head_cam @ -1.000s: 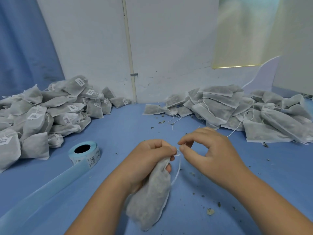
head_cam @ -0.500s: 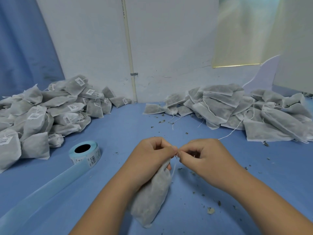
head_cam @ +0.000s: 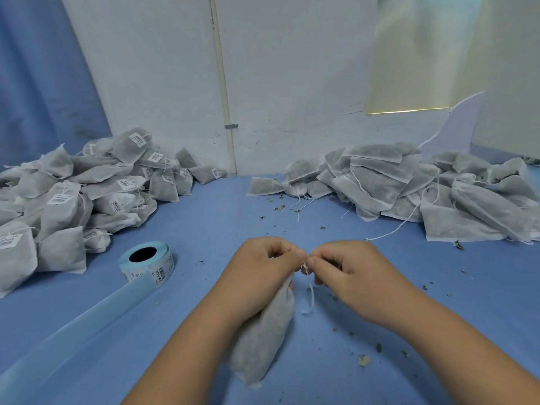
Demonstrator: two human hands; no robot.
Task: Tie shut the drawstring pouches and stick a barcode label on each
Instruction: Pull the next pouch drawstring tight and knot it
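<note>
1. Now, at the lower centre of the frame, your left hand (head_cam: 263,267) is curled round the gathered neck of a grey-white drawstring pouch (head_cam: 263,340). Thumb and forefinger are pinched together at its top.
2. The pouch hangs down from that fist toward the bottom edge of the frame, and its filled body lies against the blue bench (head_cam: 204,217).
3. Your right hand (head_cam: 347,276) sits just beside the left, fingertips nearly meeting. It pinches the thin white drawstring (head_cam: 311,296) at the pouch's mouth, and a loose end of cord dangles below the pinch.
4. At centre left, a roll of barcode labels (head_cam: 147,260) stands on the bench with its hole facing up, well apart from your hands. Its pale blue backing strip (head_cam: 73,331) trails off to the lower left corner.
5. Along the left edge lies a heap of labelled pouches (head_cam: 87,194), with white barcode stickers showing on many of them.
6. At the right of the frame, a second heap of pouches (head_cam: 409,188) lies flatter, and loose white strings trail out of it onto the bench.
7. Small dark green crumbs (head_cam: 378,347) are scattered on the bench around and to the right of your hands.
8. Behind everything is a white wall with a thin vertical pipe (head_cam: 222,83). A blue curtain (head_cam: 35,68) fills the upper left.
</note>
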